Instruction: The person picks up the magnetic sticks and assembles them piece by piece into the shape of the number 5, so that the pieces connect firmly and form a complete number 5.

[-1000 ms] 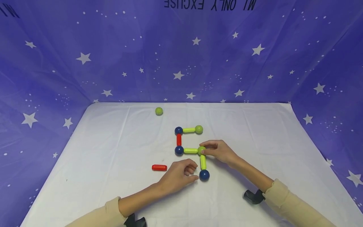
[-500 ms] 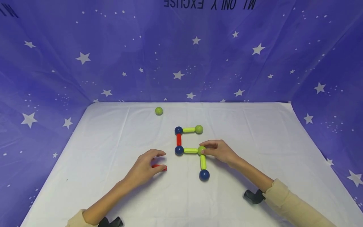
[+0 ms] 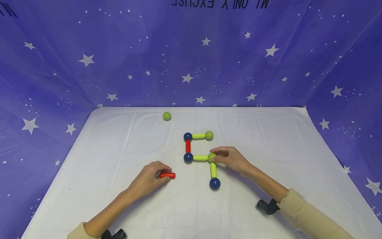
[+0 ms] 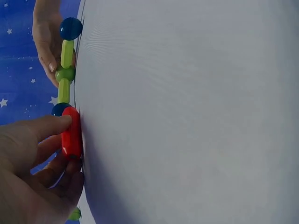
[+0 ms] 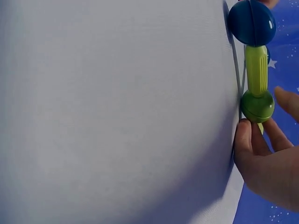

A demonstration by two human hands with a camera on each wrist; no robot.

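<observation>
My left hand (image 3: 150, 177) holds a loose red magnetic rod (image 3: 167, 175) at the table, thumb on one side and fingers on the other; the left wrist view shows the thumb on the rod (image 4: 71, 135). My right hand (image 3: 231, 160) holds a green ball (image 3: 212, 157) with fingers and thumb around it. From that ball one yellow-green rod (image 3: 213, 170) leads to a near blue ball (image 3: 215, 183). Another yellow-green rod (image 3: 200, 158) joins it to a blue ball (image 3: 188, 157). A red rod (image 3: 188, 146) links this to an upper blue ball (image 3: 187, 136).
From the upper blue ball a yellow-green rod (image 3: 198, 136) ends in a green ball (image 3: 209, 135). A separate green ball (image 3: 166, 116) lies near the back edge of the white-covered table (image 3: 119, 149). A purple starry cloth (image 3: 167, 66) hangs behind.
My left hand has moved left from beside the near blue ball to the loose red rod, and its thumb and fingers have closed around it. The right hand has stayed at the green ball.
</observation>
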